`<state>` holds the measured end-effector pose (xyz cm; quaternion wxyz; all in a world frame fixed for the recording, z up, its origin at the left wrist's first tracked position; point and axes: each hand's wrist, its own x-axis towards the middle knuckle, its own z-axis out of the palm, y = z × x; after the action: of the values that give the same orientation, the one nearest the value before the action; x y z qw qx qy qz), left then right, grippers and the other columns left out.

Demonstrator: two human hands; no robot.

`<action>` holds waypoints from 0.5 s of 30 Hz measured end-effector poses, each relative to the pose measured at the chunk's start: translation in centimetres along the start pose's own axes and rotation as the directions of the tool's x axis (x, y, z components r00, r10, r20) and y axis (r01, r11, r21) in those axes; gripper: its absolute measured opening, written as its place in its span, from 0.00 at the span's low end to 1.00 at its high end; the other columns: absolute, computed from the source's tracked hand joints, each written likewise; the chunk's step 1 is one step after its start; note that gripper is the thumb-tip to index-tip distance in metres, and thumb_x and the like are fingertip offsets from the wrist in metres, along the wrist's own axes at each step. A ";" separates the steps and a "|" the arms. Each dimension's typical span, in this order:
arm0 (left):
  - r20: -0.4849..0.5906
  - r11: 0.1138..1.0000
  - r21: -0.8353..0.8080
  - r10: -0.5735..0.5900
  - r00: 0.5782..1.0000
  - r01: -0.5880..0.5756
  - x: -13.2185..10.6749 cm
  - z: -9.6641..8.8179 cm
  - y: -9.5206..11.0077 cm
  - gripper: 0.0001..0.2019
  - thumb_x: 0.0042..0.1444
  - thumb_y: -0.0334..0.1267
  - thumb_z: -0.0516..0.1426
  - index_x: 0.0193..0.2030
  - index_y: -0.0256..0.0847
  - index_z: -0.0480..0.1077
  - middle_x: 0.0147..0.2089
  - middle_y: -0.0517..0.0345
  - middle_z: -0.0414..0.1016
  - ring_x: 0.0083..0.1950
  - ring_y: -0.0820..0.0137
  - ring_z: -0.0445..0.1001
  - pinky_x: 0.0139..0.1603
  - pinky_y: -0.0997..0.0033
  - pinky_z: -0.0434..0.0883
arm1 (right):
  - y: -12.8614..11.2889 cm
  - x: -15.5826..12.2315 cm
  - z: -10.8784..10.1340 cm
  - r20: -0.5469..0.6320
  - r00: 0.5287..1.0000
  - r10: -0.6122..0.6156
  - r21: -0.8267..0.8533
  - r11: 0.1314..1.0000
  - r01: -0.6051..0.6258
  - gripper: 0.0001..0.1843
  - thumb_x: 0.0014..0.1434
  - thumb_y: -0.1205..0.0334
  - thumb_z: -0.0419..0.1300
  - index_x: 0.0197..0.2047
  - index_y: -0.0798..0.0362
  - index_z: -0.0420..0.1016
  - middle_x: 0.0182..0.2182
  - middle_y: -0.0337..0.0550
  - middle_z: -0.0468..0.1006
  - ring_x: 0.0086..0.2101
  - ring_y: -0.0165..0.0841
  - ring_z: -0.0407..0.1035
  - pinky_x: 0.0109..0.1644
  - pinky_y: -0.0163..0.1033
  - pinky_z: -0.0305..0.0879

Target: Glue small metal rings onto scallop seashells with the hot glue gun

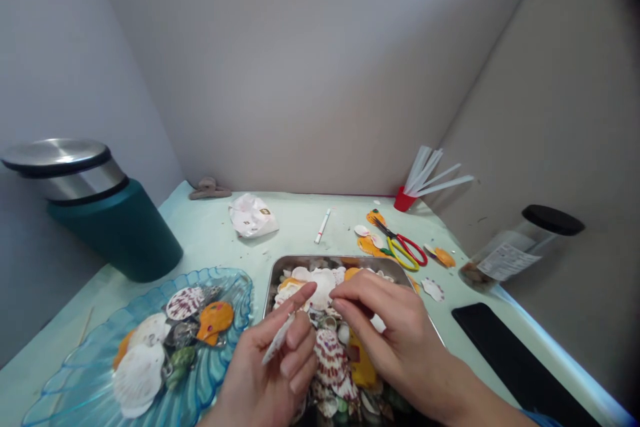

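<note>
My left hand (263, 370) is closed on a pale flat seashell (277, 341), which shows edge-on between the fingers, its index finger pointing forward. To its right, my right hand (400, 327) has thumb and index finger pinched together; whatever lies between the tips is too small to make out. Both hands are above a metal tray (269, 287) filled with shells. In it I see a large white scallop shell (323, 285), a brown-and-white striped shell (334, 360) and a yellow piece (363, 361). My hands and wrists hide part of the tray.
A blue shell-shaped dish (227, 280) with several shells stands left, near a green bottle (125, 233). Behind are a crumpled bag (253, 215), a white pen-like stick (323, 227), scissors (400, 243) and glue sticks (425, 170) in a red cup (404, 199). Right: a jar (510, 253) and a black phone-like slab (515, 360).
</note>
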<state>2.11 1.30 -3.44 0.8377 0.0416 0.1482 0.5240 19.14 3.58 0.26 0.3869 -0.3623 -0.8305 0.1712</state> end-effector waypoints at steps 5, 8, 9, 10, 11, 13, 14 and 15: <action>0.042 0.999 -0.028 0.023 0.999 -0.022 -0.3 0.4 -0.1 0.16 0.58 0.23 0.49 0.52 0.20 0.67 0.20 0.63 0.66 0.15 0.80 0.67 0.13 0.84 0.63 | 0.3 -0.1 0.1 0.001 0.999 0.045 -0.068 0.997 -0.045 0.08 0.62 0.71 0.52 0.37 0.54 0.72 0.30 0.42 0.73 0.30 0.32 0.68 0.34 0.37 0.62; 0.088 1.000 -0.019 0.008 0.996 -0.007 -0.7 0.8 -0.1 0.15 0.58 0.23 0.50 0.51 0.19 0.68 0.19 0.63 0.66 0.14 0.80 0.67 0.12 0.85 0.64 | 0.3 -0.1 0.1 0.008 0.995 0.102 -0.093 0.991 -0.101 0.07 0.61 0.70 0.54 0.40 0.54 0.73 0.33 0.43 0.75 0.31 0.33 0.69 0.35 0.38 0.62; 0.106 1.000 -0.014 -0.005 0.994 0.007 -0.8 0.9 -0.1 0.14 0.59 0.24 0.50 0.50 0.20 0.69 0.18 0.64 0.66 0.14 0.80 0.67 0.12 0.85 0.64 | 0.1 0.0 0.0 0.024 0.992 0.121 -0.080 0.990 -0.118 0.08 0.60 0.70 0.55 0.41 0.53 0.73 0.34 0.43 0.75 0.33 0.33 0.69 0.37 0.38 0.63; 0.119 1.000 -0.013 -0.020 0.993 0.021 -0.9 0.9 -0.1 0.13 0.59 0.24 0.51 0.47 0.21 0.70 0.18 0.64 0.66 0.14 0.80 0.67 0.12 0.85 0.64 | 0.0 0.1 0.0 0.041 0.990 0.136 -0.054 0.990 -0.133 0.08 0.60 0.70 0.56 0.42 0.52 0.73 0.35 0.43 0.76 0.34 0.33 0.69 0.38 0.37 0.63; 0.132 0.999 -0.018 -0.030 0.991 0.033 -0.9 0.8 -0.2 0.11 0.59 0.25 0.51 0.43 0.22 0.72 0.18 0.64 0.66 0.13 0.81 0.66 0.12 0.86 0.63 | -0.2 0.1 -0.1 0.065 0.987 0.146 -0.016 0.989 -0.146 0.09 0.60 0.70 0.57 0.42 0.51 0.74 0.35 0.42 0.76 0.35 0.33 0.70 0.39 0.37 0.63; 0.166 0.997 -0.045 -0.047 0.985 0.055 -1.0 0.7 -0.4 0.11 0.59 0.25 0.50 0.32 0.27 0.74 0.17 0.65 0.65 0.12 0.84 0.61 0.10 0.88 0.61 | -0.7 0.3 -0.2 0.097 0.983 0.154 0.075 0.984 -0.162 0.10 0.60 0.72 0.57 0.41 0.49 0.75 0.35 0.39 0.78 0.36 0.31 0.71 0.41 0.34 0.63; 0.190 0.996 -0.065 -0.055 0.980 0.068 -1.0 0.7 -0.5 0.13 0.59 0.24 0.50 0.27 0.30 0.72 0.16 0.66 0.64 0.11 0.85 0.59 0.10 0.88 0.60 | -0.9 0.3 -0.2 0.098 0.983 0.156 0.118 0.979 -0.167 0.11 0.60 0.73 0.57 0.41 0.49 0.76 0.35 0.37 0.79 0.36 0.30 0.71 0.41 0.33 0.63; 0.200 0.993 -0.084 -0.068 0.978 0.086 -1.1 0.7 -0.6 0.16 0.59 0.24 0.50 0.22 0.31 0.70 0.15 0.66 0.63 0.10 0.86 0.56 0.09 0.88 0.59 | -1.1 0.3 -0.2 0.092 0.984 0.154 0.156 0.973 -0.167 0.11 0.60 0.74 0.57 0.39 0.49 0.76 0.35 0.36 0.79 0.36 0.28 0.71 0.41 0.32 0.63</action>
<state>2.37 0.13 -2.73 0.8689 0.0488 0.0421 0.4908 18.60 3.06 1.20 0.3667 -0.3884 -0.7964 0.2837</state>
